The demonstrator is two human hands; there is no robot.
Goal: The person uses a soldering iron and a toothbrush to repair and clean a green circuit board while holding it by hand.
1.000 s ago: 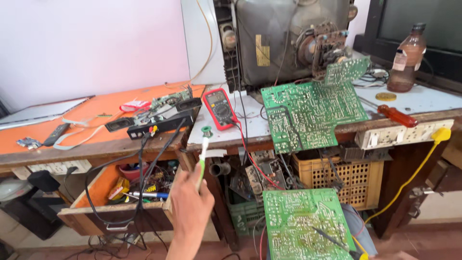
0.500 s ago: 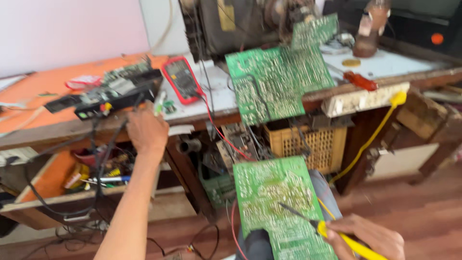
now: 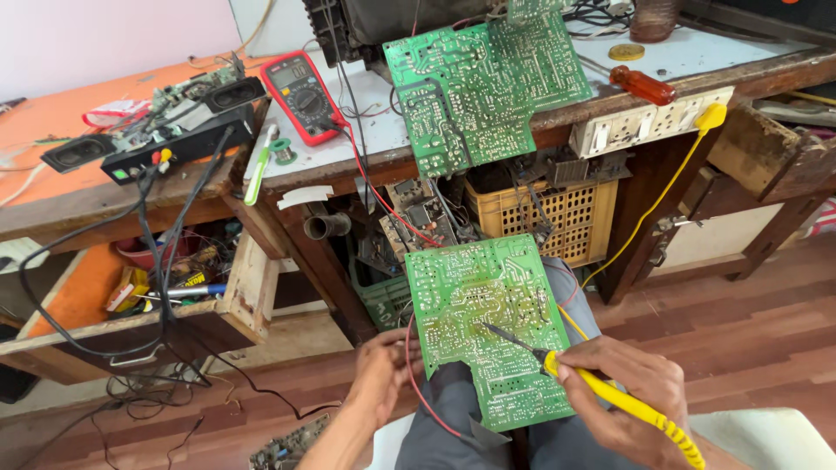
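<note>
Workbench (image 3: 366, 144) far above grip, second green board (image 3: 483, 87) leaning over its edge, red multimeter (image 3: 300, 96) left of that.

Green circuit board (image 3: 488, 335) rests on person's lap, solder side up, just left of right-hand grip.

Left hand (image 3: 383, 374) clasps board's lower left edge, steadying it.

Right hand (image 3: 631, 396) wrapped tight round yellow soldering iron (image 3: 610, 396), tip touching board near centre.

Looks like joint work mid-board; next move likely needs steady tip, board held still.
</note>
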